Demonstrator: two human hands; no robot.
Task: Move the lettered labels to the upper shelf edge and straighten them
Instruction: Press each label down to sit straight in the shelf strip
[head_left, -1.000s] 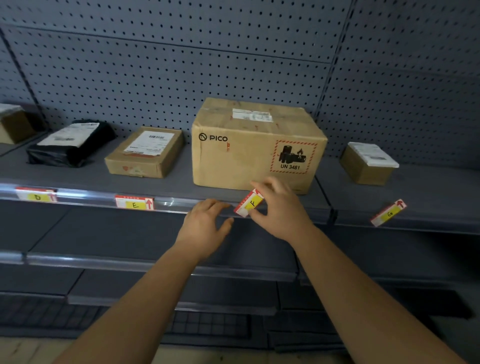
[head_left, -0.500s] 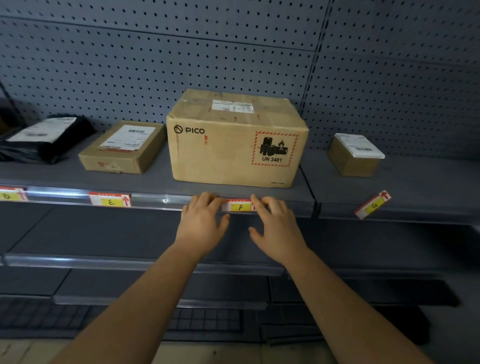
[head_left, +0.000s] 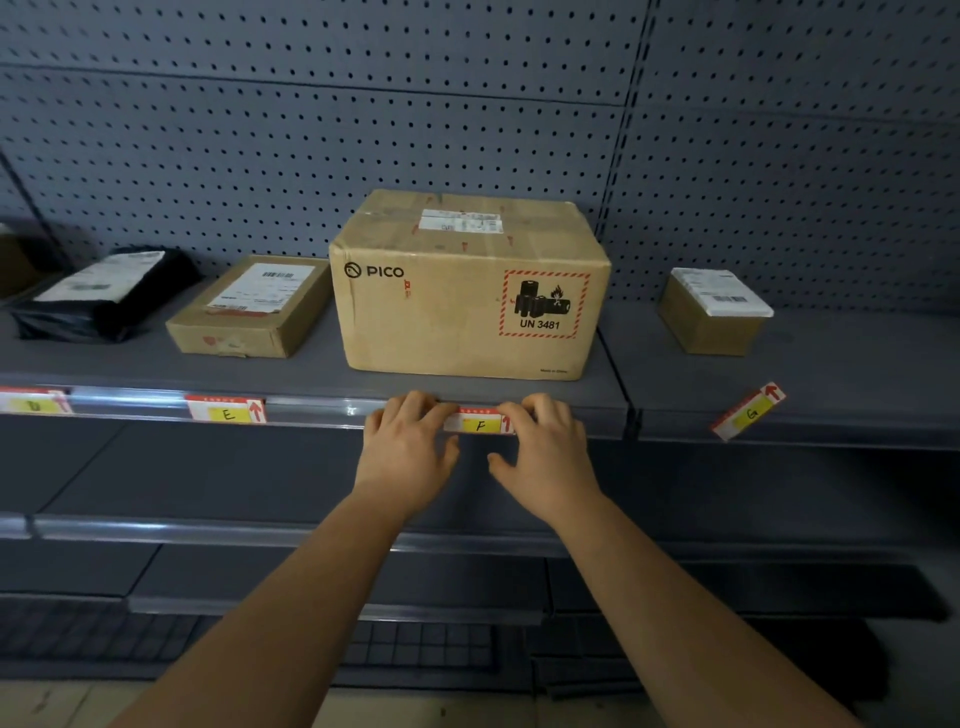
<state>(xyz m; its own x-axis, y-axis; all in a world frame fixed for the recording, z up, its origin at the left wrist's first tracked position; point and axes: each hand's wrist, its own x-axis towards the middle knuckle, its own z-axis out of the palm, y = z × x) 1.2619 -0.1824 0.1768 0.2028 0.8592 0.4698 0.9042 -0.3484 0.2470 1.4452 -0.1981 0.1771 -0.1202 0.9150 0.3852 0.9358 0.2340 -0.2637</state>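
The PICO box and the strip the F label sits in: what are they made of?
PICO box: looks like brown corrugated cardboard, matte, with creased corners and tape on top. Strip: probably clear glossy plastic, since it glints and the shelf shows through. F label: seems printed paper or card.

PICO box (head_left: 457, 306) (parcels (head_left: 244, 306) beside)

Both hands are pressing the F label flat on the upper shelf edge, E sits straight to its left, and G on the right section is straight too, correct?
Not quite. The head view shows the G label tilted, its arrow end raised. The rest holds: left hand and right hand flank the F label on the upper shelf edge, and the E label sits straight.
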